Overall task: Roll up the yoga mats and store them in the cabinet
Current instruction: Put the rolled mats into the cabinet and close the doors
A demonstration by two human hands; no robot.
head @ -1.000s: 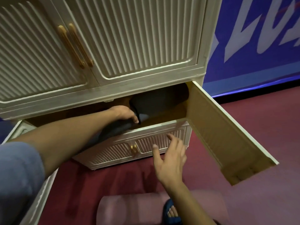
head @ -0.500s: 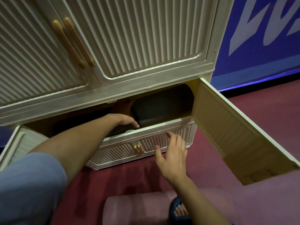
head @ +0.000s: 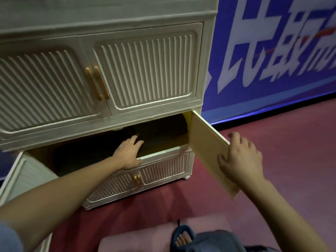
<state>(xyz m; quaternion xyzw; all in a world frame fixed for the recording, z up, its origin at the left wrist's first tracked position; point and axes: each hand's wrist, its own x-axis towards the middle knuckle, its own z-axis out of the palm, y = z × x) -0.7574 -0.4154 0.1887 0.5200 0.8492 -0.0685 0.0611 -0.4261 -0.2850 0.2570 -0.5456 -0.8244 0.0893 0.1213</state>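
Two hands busy: my left hand [head: 128, 155] lies flat, fingers straight, on dark rolled mat [head: 163, 131] inside cabinet [head: 109, 17]; right hand [head: 238, 157] at 3 o'clock grips open door [head: 205, 142].

head view, looking down, close on cabinet [head: 109, 110]

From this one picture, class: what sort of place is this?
Probably an exercise studio or gym: a red carpeted floor, a big blue wall banner, a pink yoga mat and a dark rolled mat in a storage cabinet.
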